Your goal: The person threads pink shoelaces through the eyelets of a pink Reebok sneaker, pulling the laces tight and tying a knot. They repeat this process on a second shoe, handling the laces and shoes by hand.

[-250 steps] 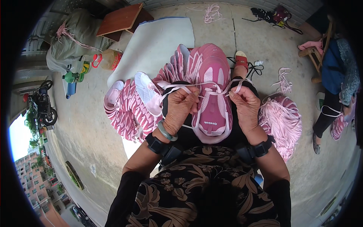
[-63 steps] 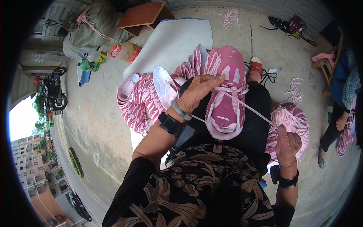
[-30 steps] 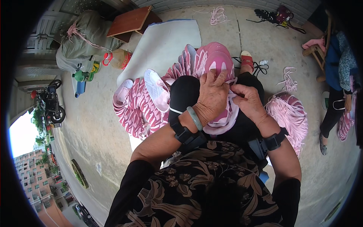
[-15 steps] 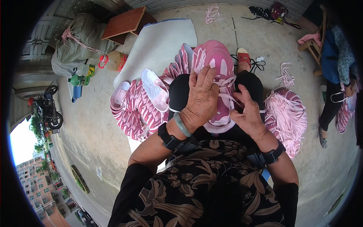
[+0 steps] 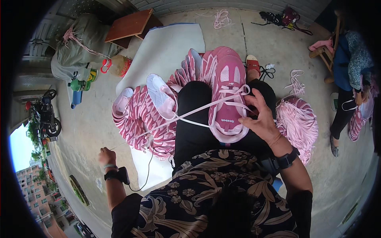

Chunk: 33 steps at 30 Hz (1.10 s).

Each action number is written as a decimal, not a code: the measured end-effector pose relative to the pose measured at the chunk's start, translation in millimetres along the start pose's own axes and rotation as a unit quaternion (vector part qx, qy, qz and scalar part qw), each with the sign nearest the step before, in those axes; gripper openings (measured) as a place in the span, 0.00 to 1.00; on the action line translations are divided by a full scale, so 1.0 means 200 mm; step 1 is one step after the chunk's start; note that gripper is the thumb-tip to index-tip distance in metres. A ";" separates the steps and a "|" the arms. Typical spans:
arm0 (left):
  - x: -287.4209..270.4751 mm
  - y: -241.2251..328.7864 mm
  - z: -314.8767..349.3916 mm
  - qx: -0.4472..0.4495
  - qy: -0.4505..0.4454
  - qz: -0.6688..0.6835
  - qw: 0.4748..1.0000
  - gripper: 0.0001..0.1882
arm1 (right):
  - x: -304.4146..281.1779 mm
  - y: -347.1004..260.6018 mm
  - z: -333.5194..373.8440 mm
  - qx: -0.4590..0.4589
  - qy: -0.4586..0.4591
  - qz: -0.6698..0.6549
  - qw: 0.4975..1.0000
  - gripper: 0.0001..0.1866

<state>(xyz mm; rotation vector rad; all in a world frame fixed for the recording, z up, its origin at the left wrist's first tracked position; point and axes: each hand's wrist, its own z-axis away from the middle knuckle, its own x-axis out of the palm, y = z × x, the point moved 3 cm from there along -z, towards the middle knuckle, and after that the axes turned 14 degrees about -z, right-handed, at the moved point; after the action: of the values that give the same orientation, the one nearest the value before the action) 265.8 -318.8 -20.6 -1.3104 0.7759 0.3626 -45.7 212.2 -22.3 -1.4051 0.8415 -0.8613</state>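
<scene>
A pink sneaker (image 5: 228, 99) lies on my lap, toe pointing away from me. My right hand (image 5: 260, 115) grips its right side near the heel. A pale pink lace (image 5: 178, 118) runs from the shoe's eyelets down and left to my left hand (image 5: 106, 155), which is stretched far out to the left and pinches the lace end, pulling it taut. A pile of pink sneakers (image 5: 147, 115) lies on the ground just left of my lap.
A bundle of pink laces (image 5: 297, 125) sits at my right. A white mat (image 5: 166, 47), a wooden stool (image 5: 129, 25), a sack (image 5: 77, 39) and bottles (image 5: 81, 75) are at the far left. Another person (image 5: 351, 79) sits on the right.
My left hand has left the top of the shoe and swung far out to the left, drawing the lace tight. My right hand stays on the shoe.
</scene>
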 end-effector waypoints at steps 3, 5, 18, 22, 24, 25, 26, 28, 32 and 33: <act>-0.20 0.34 0.15 0.134 0.078 0.058 0.986 0.12 | 0.03 0.03 -0.08 0.037 0.058 0.016 0.998 0.43; -0.29 0.57 0.21 0.232 0.195 0.258 0.917 0.08 | 0.03 0.07 -0.13 0.120 0.107 -0.118 0.980 0.40; -1.40 1.22 1.14 0.584 0.301 0.429 0.620 0.10 | -0.01 0.08 -0.12 -0.100 0.150 -0.052 0.982 0.08; -1.41 1.23 1.11 0.624 0.237 0.484 0.566 0.08 | -0.03 0.05 -0.09 -0.118 0.159 0.020 0.980 0.10; -1.42 1.18 1.07 0.665 0.159 0.489 0.541 0.07 | -0.04 0.09 -0.10 -0.081 0.179 -0.028 0.980 0.11; -1.43 1.12 1.04 0.681 0.119 0.489 0.531 0.07 | -0.02 0.07 -0.10 -0.095 0.147 -0.009 0.985 0.11; -1.43 1.06 1.00 0.688 0.098 0.477 0.538 0.06 | 0.00 0.05 -0.09 -0.109 0.119 0.013 0.987 0.10; -1.39 0.92 0.91 0.703 0.065 0.442 0.553 0.05 | 0.04 0.03 -0.08 -0.138 0.077 0.031 0.987 0.10; -1.30 0.77 0.77 0.696 -0.004 0.411 0.589 0.05 | 0.10 -0.06 -0.01 -0.145 0.076 0.110 0.980 0.18; -1.29 0.76 0.77 0.696 -0.013 0.408 0.591 0.06 | 0.11 -0.06 0.00 -0.175 0.070 0.186 0.964 0.19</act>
<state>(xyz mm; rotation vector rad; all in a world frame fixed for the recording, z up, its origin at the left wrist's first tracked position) 33.3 -88.0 55.9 0.6286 1.1970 0.3264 -36.0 193.6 -10.3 -1.4308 1.3685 -0.5414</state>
